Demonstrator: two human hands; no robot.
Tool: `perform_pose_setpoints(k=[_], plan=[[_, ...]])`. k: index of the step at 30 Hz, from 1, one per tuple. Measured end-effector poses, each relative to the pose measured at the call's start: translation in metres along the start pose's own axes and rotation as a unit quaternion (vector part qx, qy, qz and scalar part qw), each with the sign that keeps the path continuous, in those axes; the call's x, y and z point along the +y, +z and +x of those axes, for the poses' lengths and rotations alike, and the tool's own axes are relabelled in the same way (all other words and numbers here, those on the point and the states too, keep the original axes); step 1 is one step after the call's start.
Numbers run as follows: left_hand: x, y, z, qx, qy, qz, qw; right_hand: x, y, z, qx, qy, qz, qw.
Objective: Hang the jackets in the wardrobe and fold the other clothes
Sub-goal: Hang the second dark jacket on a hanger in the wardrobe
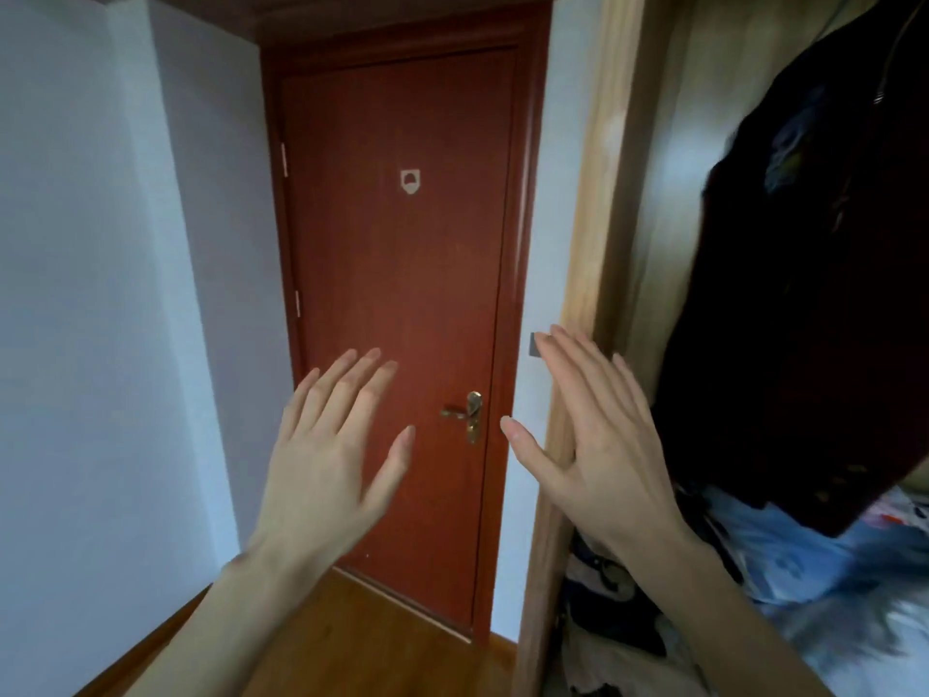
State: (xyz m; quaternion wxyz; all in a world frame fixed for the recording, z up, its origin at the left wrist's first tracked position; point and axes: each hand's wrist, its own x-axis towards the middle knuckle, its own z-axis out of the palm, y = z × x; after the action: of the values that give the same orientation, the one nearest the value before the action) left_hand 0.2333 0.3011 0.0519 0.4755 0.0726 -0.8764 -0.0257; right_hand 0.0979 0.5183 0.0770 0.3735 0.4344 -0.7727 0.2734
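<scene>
We see our left hand (327,445) and our right hand (593,435) raised side by side in the near middle of the scene, both with the fingers straight and spread, so each grip is fully open and has hold of nothing. The dark jacket (804,294) hangs inside the wardrobe (593,193) at the right, just to the right of our right hand and a little farther; the hand is near it but we see no contact, and whether the outer edge of the hand touches the wooden frame of the wardrobe we cannot tell. Our left hand is well apart from the jacket, in front of the red-brown door (402,274) with its brass handle (467,415). The jacket is blurred, and its top and right part are cut off by the edge of the view, so the hanger and the rail are not visible to us. Its long axis runs from the top to the bottom, with the lower hem pointing down and slanting toward the near right. Under the hem lies a pile of other clothes (804,560) in the bottom of the wardrobe, light blue and dark pieces mixed, too blurred to tell them apart. A small grey thing on the white wall (100,294) beside the door is partly hidden behind the fingertips of our right hand.
</scene>
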Motion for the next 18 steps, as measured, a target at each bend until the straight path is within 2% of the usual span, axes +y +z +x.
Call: perform_pose_setpoints(k=[10,18], plan=[[-0.119,-0.078,-0.091,-0.011,-0.123,0.093,0.988,-0.120,0.099,0.006,-0.056,-0.032,0.093,0.994],[-0.188,-0.127,-0.150,-0.009,-0.219,0.195,0.956,-0.205,0.194,0.019,-0.109,-0.100,0.165,0.975]])
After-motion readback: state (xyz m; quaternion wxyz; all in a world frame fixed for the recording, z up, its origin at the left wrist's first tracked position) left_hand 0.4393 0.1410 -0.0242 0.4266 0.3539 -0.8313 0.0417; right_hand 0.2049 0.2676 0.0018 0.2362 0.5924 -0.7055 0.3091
